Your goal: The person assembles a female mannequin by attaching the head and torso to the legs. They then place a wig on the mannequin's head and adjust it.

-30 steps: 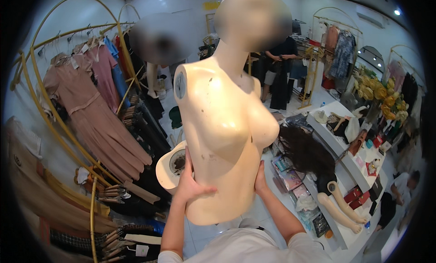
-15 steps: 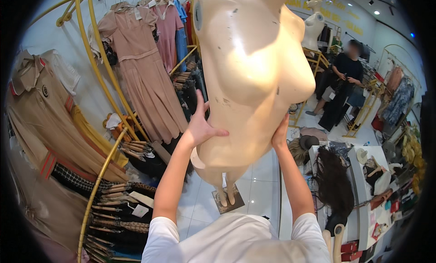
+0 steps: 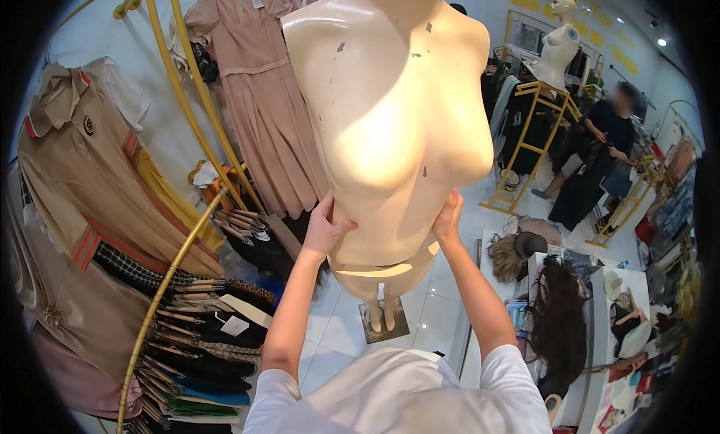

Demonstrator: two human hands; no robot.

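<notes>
A bare cream mannequin torso (image 3: 390, 134), scuffed and armless, stands upright in front of me. My left hand (image 3: 324, 230) grips its left side at the waist, the thumb lying across the front. On the opposite side, my right hand (image 3: 448, 220) is pressed to the waist with its fingers round the edge. Under the torso is the mannequin's lower body (image 3: 356, 284), whose feet rest on a square base plate (image 3: 397, 321). A seam with an uneven bright edge shows between the two halves. Whether they touch all round, I cannot tell.
On the left, a gold clothes rack (image 3: 161, 284) holds garments close to my arm; a pink-beige dress (image 3: 262, 97) hangs behind. A dark wig (image 3: 559, 321) lies by a white shelf unit (image 3: 600, 314) at right. Farther back are another mannequin (image 3: 556, 55) and a person (image 3: 607, 130).
The torso has turned to face me more squarely and sits straighter over the lower body. My left hand's fingers, spread before, are now closer against the waist. My view has shifted.
</notes>
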